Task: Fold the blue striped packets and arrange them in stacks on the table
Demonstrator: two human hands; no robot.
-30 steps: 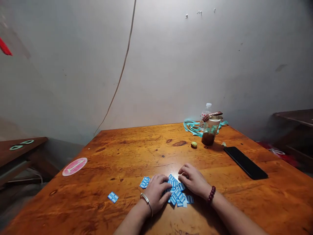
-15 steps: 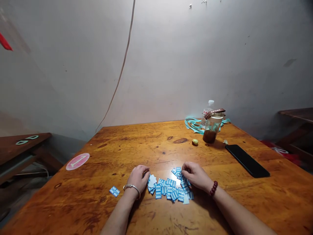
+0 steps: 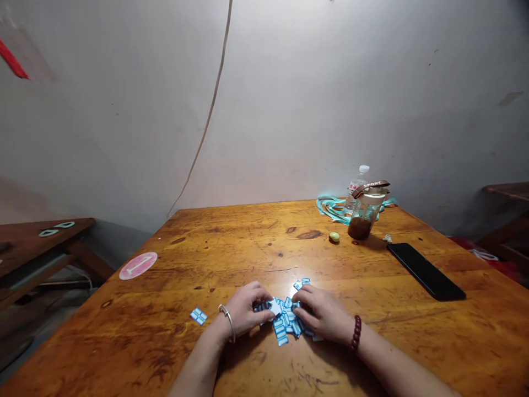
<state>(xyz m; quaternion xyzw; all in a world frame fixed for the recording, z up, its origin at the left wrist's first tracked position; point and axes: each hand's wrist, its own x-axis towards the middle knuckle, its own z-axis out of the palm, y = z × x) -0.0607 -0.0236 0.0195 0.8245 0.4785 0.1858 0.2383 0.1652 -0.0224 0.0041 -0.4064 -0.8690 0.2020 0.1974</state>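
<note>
as the left hand and right hand flanked blue-and-white cards, fingers half-curled, grip unclear, gathering seemed underway; even inward pressure seemed needed next.

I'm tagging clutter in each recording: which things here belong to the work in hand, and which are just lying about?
In the work:
pile of blue-and-white pieces
left hand and right hand, at either side of it
outlying matching patch, probably

Lying about:
black phone
strapped tumbler
clear bottle
turquoise ribbon
small yellowish object
pink round sticker
</note>
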